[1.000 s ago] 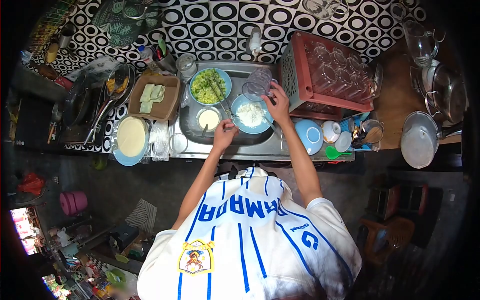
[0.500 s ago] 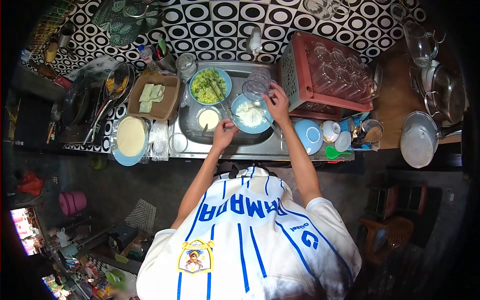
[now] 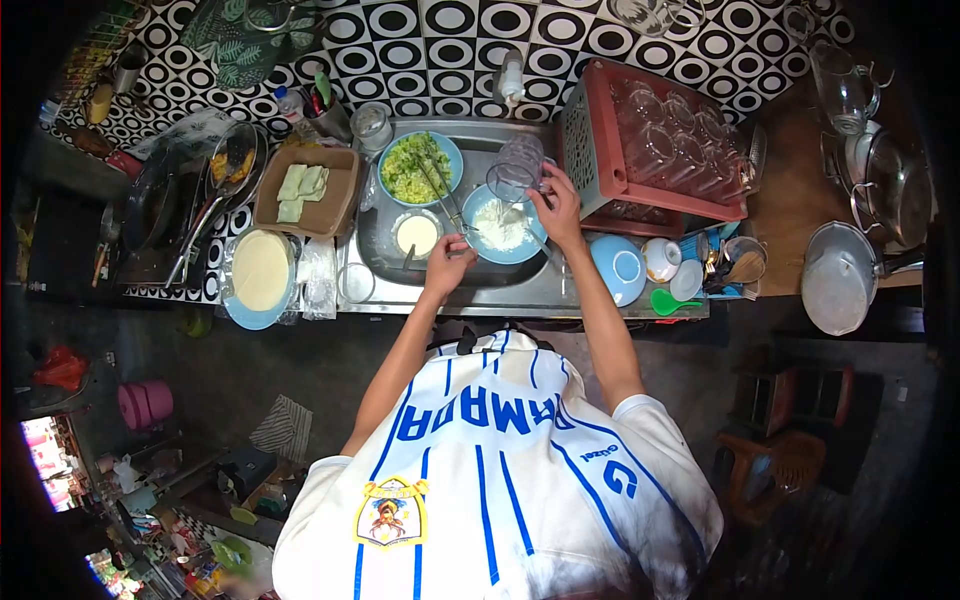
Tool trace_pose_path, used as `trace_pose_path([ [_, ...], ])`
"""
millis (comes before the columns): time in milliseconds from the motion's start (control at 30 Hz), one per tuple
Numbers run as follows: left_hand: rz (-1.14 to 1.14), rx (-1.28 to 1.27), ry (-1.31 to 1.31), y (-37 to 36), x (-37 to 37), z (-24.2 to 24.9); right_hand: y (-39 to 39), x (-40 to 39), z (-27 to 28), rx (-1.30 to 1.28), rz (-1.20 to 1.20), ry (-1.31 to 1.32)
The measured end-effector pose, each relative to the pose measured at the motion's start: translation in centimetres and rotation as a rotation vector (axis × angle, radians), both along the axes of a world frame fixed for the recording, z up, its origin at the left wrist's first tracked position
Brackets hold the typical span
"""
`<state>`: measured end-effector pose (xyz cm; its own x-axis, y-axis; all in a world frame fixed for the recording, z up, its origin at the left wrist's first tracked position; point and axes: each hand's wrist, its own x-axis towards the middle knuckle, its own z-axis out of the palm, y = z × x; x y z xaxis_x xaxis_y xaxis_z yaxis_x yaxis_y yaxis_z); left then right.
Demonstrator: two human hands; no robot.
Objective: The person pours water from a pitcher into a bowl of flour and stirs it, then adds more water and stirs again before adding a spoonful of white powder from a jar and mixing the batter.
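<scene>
My right hand (image 3: 557, 207) grips a clear glass (image 3: 515, 170), tilted over a blue bowl (image 3: 533, 250) of white powder (image 3: 499, 226); a thin pale stream seems to fall from its mouth. Close to the bowl's left edge is my left hand (image 3: 450, 262), its fingers bent together on something I cannot make out, perhaps a thin utensil. Just left of it sits a small bowl of cream liquid (image 3: 417, 236) with a spoon. Tongs (image 3: 436, 178) rest on a blue bowl of chopped greens (image 3: 408, 172).
Around the steel sink (image 3: 374, 235) stand a brown tray (image 3: 332, 214) of green folded pieces, a blue plate (image 3: 254, 318) with pale flat rounds, a red rack (image 3: 690, 190) of glasses, an upturned blue bowl (image 3: 620, 270) and a green spoon (image 3: 670, 303). Pans lie far left, pots far right.
The glass and my right hand have shifted very slightly, and a pale stream now shows below the glass. My left hand stays almost where it was.
</scene>
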<state>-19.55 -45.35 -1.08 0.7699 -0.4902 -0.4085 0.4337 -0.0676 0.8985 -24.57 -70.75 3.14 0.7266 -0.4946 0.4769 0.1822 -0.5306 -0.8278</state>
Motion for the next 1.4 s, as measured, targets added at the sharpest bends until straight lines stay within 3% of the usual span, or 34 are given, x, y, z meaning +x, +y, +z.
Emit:
trace_pose_path([
  [133, -0.006, 0.005, -0.009, 0.0, 0.2, -0.4, -0.3, 1.7, -1.4, 0.176, -0.023, -0.077],
  [333, -0.012, 0.008, -0.008, 0.0, 0.0, 0.4, -2.4, 4.3, -3.0, 0.294, -0.090, 0.338],
  [533, -0.023, 0.050, -0.009, -0.3, 0.0, 0.7, -2.1, 6.1, -1.9, 0.556, 0.003, 0.403],
  [733, -0.028, 0.039, 0.018, -0.5, 0.1, 1.0, -2.3, 6.9, -2.6, 0.567, -0.056, 0.502],
  [833, -0.033, 0.013, 0.072, -0.9, 0.0, 1.0, -2.9, 7.1, -2.2, 0.535, -0.059, 0.603],
  [933, -0.010, -0.029, 0.136, -1.1, 0.0, 1.4, -2.7, 6.3, -2.5, 0.371, -0.135, 0.539],
  [1033, -0.001, -0.024, 0.116, -1.4, 0.3, 0.7, -0.1, 1.4, -0.2, -0.216, -0.337, 0.424],
  [1100, 0.053, 0.002, 0.119, -1.8, 0.2, 1.1, 3.7, -3.3, 3.8, -0.355, -0.390, 0.644],
  [1200, 0.051, -0.010, 0.115, -1.9, 0.4, 0.0, 6.5, -6.0, 4.8, -0.120, -0.270, 1.058],
  [1300, 0.037, -0.030, 0.094, -1.9, 0.9, -1.0, 6.9, -5.7, 2.6, -0.110, -0.273, 0.984],
  [1400, 0.054, -0.027, 0.079, -1.8, 1.0, -1.0, 6.1, -4.7, 2.5, -0.298, -0.267, 0.910],
])
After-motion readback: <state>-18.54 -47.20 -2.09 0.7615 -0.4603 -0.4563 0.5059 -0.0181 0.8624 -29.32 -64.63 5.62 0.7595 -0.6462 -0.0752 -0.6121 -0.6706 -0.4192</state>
